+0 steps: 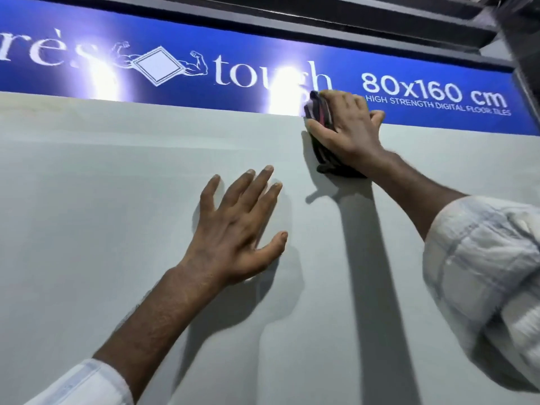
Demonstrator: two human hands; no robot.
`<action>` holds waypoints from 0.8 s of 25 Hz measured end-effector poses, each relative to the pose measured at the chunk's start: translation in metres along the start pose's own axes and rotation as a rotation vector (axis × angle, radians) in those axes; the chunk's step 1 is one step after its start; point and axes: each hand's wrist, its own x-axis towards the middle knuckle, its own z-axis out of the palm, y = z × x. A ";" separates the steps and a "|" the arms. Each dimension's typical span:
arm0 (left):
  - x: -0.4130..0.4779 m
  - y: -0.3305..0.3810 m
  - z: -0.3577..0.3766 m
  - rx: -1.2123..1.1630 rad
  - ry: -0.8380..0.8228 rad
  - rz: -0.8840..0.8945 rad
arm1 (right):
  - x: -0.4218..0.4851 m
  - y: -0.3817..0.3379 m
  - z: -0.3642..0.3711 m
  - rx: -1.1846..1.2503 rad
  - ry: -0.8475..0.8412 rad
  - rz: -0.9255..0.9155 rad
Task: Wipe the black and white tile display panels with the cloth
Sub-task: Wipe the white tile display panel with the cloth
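Wiping the panel's (117, 200) far edge
Right hand (347, 130) is clutching the cloth (319, 108); left hand (236, 229) is bracing, fingers (242, 185) spread flat. Even, overlapping strokes should work best.

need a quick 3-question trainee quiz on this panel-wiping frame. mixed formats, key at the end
1. True or false: the left hand holds the cloth.
2. Where on the pale panel is the cloth? A) at its top edge, just under the blue sign; B) at its bottom edge; C) under the left hand.
3. Fill in: the size printed on the sign is ___.

Key
1. False. The right hand holds the cloth against the panel; the left hand lies flat on the panel with fingers spread.
2. A
3. 80x160 cm
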 end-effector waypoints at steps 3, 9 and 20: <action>-0.002 0.015 0.011 0.124 0.029 -0.023 | -0.015 -0.025 0.017 -0.070 0.031 -0.201; -0.015 0.031 0.016 0.199 -0.024 -0.062 | -0.003 0.052 -0.004 0.023 -0.007 -0.355; -0.013 0.032 0.014 0.171 -0.018 -0.062 | -0.033 0.065 -0.012 0.035 -0.028 -0.163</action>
